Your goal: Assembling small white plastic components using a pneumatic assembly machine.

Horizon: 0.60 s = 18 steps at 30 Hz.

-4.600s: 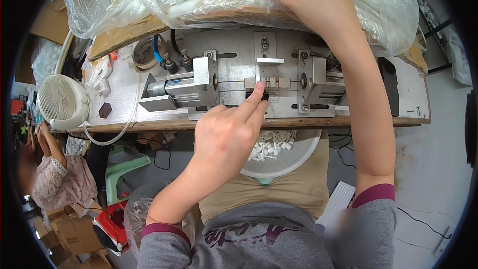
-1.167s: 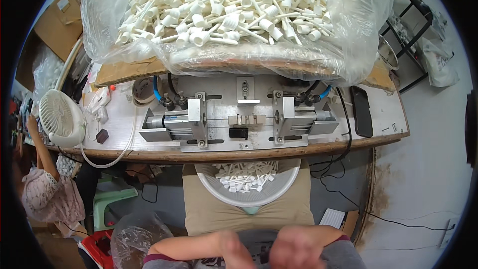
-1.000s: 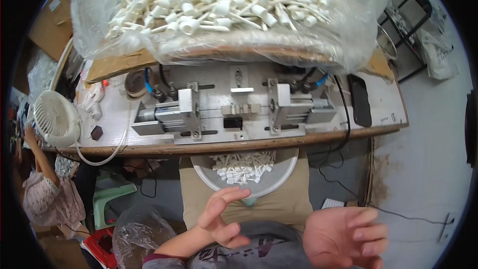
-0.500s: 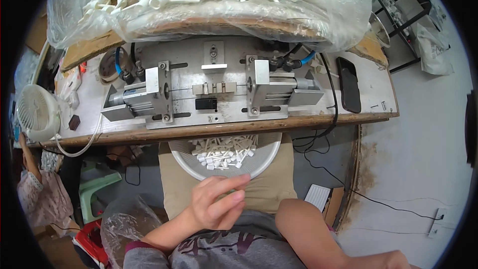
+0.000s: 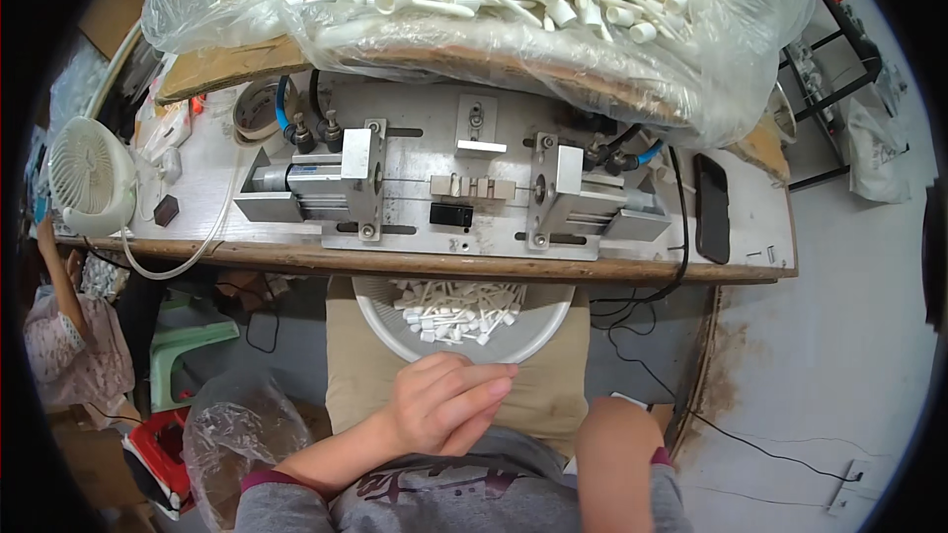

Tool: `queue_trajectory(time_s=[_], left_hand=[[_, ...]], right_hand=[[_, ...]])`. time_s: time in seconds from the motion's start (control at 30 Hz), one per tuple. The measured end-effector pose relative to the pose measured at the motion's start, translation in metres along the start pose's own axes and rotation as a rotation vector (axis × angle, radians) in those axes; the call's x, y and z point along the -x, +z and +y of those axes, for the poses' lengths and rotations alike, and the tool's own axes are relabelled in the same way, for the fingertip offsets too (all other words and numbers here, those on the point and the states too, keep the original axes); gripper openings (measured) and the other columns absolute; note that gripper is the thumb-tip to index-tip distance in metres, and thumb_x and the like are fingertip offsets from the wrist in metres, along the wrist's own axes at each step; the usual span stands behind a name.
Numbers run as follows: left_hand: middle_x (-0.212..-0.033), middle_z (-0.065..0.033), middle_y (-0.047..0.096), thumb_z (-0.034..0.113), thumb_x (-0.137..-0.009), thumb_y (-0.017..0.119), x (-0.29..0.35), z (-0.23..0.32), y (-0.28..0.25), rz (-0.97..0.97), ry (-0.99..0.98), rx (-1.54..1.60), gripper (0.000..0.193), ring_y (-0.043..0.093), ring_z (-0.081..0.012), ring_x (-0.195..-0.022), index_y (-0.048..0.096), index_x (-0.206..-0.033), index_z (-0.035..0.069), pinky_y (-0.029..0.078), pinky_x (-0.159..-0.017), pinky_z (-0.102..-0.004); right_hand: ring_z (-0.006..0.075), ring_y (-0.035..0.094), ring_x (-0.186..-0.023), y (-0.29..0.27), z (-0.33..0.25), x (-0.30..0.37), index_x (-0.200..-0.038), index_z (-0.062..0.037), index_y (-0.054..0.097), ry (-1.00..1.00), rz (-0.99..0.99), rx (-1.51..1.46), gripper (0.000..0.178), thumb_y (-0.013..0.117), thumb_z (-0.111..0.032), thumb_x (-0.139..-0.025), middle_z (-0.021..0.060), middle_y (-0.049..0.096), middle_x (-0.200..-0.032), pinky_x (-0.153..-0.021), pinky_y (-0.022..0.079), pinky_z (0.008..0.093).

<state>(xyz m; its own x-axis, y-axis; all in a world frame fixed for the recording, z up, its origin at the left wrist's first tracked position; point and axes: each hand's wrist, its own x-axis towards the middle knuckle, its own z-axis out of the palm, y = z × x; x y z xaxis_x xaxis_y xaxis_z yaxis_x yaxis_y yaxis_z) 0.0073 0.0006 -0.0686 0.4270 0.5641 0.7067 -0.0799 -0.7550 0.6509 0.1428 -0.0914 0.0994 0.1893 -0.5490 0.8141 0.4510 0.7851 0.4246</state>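
Fingers [image 5: 472,387] of the left hand [image 5: 444,405] are seen curled loosely inward, just at the near rim of a grey bowl [image 5: 380,321] which rests on the lap, below the edge of the worktop [image 5: 247,257]. Nothing is seen gripped in this hand; whether a small piece is hidden under the fingers cannot be told. The bowl is partly filled with short white plastic pieces [image 5: 454,308], lying in a loose heap. Of the right arm only the forearm [image 5: 617,454] is shown, near the lower edge, with a dark red cuff; the right hand itself is cut off by the picture, so its state cannot be told.

On the worktop a metal fixture [image 5: 464,188] is mounted, with two pneumatic cylinders [image 5: 296,183] facing each other and a small block between them. Blue hoses [image 5: 283,104] are connected behind it. A large clear plastic bag [image 5: 750,49] full of white stick-shaped parts is placed at the far side. A small white fan [image 5: 89,178] stands at the left end, and a black phone [image 5: 711,207] lies at the right end. Another person's sleeve [image 5: 74,355] is visible at the far left.
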Motion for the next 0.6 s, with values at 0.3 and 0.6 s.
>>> queue_trajectory(time_s=[0.3,0.6], left_hand=[[-0.109,-0.0132,0.074,-0.002,-0.077,0.074,-0.001,-0.003,-0.003,-0.010,-0.037,-0.003,0.055,0.067,-0.0219,-0.068,0.062,-0.131,0.001,0.052,-0.060,-0.0322],[-0.105,-0.0098,0.072,0.003,-0.083,0.072,-0.004,0.002,0.003,-0.056,-0.066,-0.050,0.056,0.069,-0.0221,-0.076,0.061,-0.138,0.002,0.054,-0.063,-0.0327]], right_hand=[[0.0163,0.060,-0.075,-0.012,0.046,0.018,-0.123,-0.0050,0.067,1.099,0.183,-0.625,0.024,0.065,-0.013,-0.100,0.0077,0.063,-0.104,-0.071,0.047,0.0282],[0.0180,0.066,-0.077,-0.031,0.053,0.030,-0.111,-0.0116,0.073,1.434,0.173,-1.616,0.020,0.055,-0.018,-0.103,0.0057,0.068,-0.098,-0.064,0.051,0.0302]])
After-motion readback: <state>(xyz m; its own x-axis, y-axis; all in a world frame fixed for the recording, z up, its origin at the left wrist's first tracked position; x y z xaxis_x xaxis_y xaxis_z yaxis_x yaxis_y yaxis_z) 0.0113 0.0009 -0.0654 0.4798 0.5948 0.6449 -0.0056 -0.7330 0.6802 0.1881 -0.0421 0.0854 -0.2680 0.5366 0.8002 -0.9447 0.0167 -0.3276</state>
